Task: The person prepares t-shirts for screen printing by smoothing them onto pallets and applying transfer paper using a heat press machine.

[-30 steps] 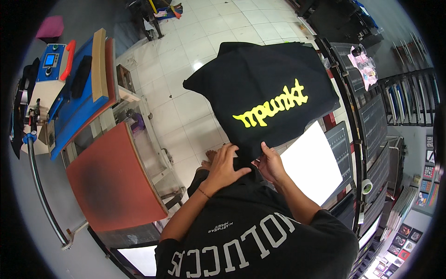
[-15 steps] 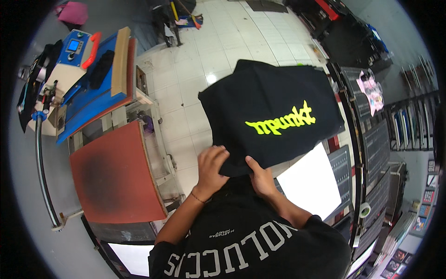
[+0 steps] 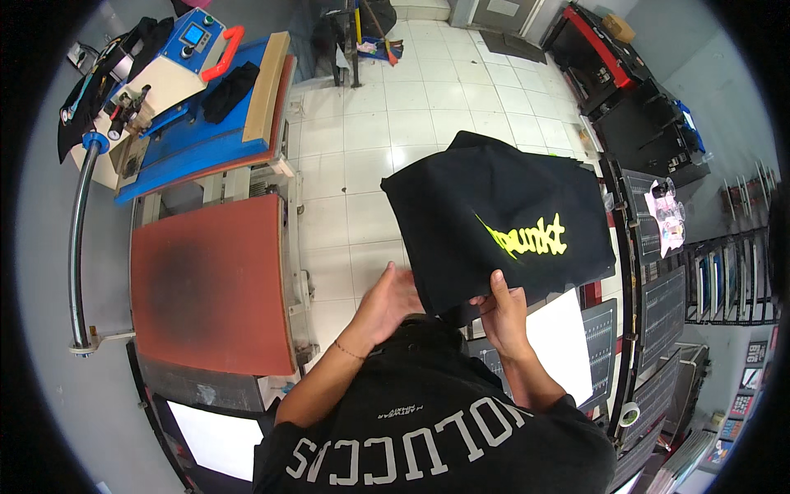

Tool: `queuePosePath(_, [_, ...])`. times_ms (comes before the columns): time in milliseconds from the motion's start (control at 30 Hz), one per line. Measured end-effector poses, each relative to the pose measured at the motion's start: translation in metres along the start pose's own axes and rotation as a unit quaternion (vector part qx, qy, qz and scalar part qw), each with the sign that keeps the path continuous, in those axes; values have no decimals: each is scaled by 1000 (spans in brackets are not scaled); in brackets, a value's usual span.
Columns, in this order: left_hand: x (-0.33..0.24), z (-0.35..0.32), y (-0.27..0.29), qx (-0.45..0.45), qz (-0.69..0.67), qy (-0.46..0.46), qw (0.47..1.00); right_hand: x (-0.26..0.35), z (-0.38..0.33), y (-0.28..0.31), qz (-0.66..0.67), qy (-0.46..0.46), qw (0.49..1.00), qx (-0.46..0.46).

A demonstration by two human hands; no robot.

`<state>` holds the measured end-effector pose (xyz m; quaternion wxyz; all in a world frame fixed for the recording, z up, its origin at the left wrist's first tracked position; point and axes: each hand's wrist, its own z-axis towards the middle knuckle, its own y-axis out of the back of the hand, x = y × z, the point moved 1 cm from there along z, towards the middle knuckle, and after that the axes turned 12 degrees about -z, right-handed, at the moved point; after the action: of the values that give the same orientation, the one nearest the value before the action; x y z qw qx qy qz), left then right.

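A folded black cloth (image 3: pixel 440 214), perhaps a garment, spreads out in front of me with neon yellow lettering on its face. Its lower part is bent, so the print's left end is distorted by a fold. My right hand (image 3: pixel 504 317) grips the near edge, thumb on top and fingers partly hidden under the fabric. At the cloth's lower left edge is my left hand (image 3: pixel 387 305), thumb raised and fingers stretched toward the fabric, slightly blurred. Whether its fingertips touch the cloth I cannot tell.
A heat press (image 3: pixel 193 90) with a red handle stands at far left, a reddish-brown pad (image 3: pixel 214 288) nearer. White sheets (image 3: pixel 561 337) lie on dark grid-marked boards at right, with a tape roll (image 3: pixel 629 413) farther right. A rack (image 3: pixel 728 284) lines the right wall.
My left hand has loosened from the cloth's near edge, its fingers now straightened. The right hand has moved right along that edge. The cloth has shifted right, and its print has buckled.
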<state>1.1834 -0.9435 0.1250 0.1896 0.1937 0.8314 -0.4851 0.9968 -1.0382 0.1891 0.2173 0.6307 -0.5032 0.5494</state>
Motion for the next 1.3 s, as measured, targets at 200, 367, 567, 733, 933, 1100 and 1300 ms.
queuePosePath(200, [10, -28, -28, 89, -189, -25, 978, -11, -12, 15, -54, -116, 988, 90])
queuePosePath(367, [2, -20, -30, 52, -51, -92, 993, 42, -44, -14, -447, 78, 856, 249])
queuePosePath(567, [14, -20, -19, 29, 41, -108, 993, 22, 8, -31, -551, 272, 782, -107])
queuePosePath(733, [19, -25, 9, 0, 135, -51, 990, 5, 29, -11, -445, 16, 893, 62])
queuePosePath(933, [-32, -31, 3, -121, 606, -349, 705, 31, 9, -39, -580, 370, 688, 230])
queuePosePath(1100, [-43, 36, -5, 59, 623, -447, 639, 91, -5, -65, -590, 403, 634, 294])
queuePosePath(1300, [-58, 44, 43, -80, 536, -481, 689, 196, -49, -50, -519, 540, 654, -103])
